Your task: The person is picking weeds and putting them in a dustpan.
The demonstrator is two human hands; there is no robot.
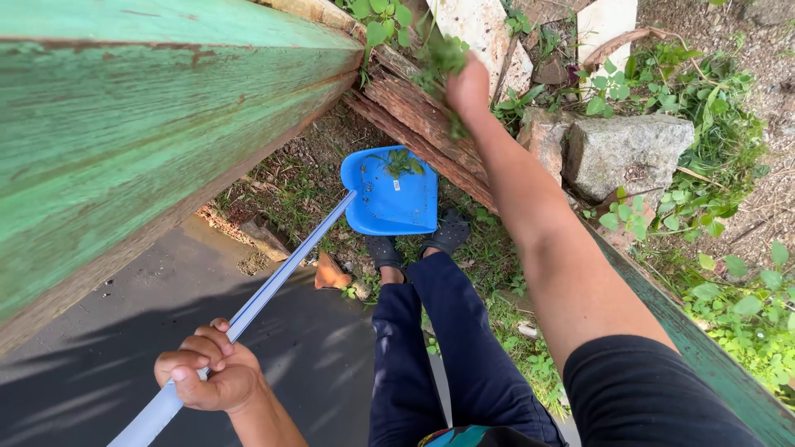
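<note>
1. The fingers (pixel 205 346) of the left hand (pixel 211 374) are wrapped tight around the pale blue handle (pixel 273 285) of a long dustpan; the grip is fully closed, low in the head view.

2. The handle is seen running up and away to the blue dustpan (pixel 389 197), which is set down on the ground at the foot of the rotten brown plank (pixel 418 124), just ahead of the dark sandals (pixel 418 242).

3. A few green weeds (pixel 399 161) are already lying inside the pan, toward its back wall.

4. The right hand (pixel 469 87) is stretched well forward at the top of the plank, and a clump of plucked greenery (pixel 443 60) is gripped in it; the fingers there are closed on the stems, though they are mostly hidden behind the back of the hand.

5. By the look of it, weeding along the plank is the step in hand: a fresh tuft is held, well above the pan and slightly to the right of it.

6. The next move, as judged from here, calls for the tuft to be brought back and down over the pan's open mouth before it is let go, with the pan kept steady by the left hand.

7. A green painted board (pixel 149 124) is seen filling the left side, grey stones (pixel 629 149) are lying beyond the plank, and leafy growth (pixel 729 273) is spread along the right.
</note>
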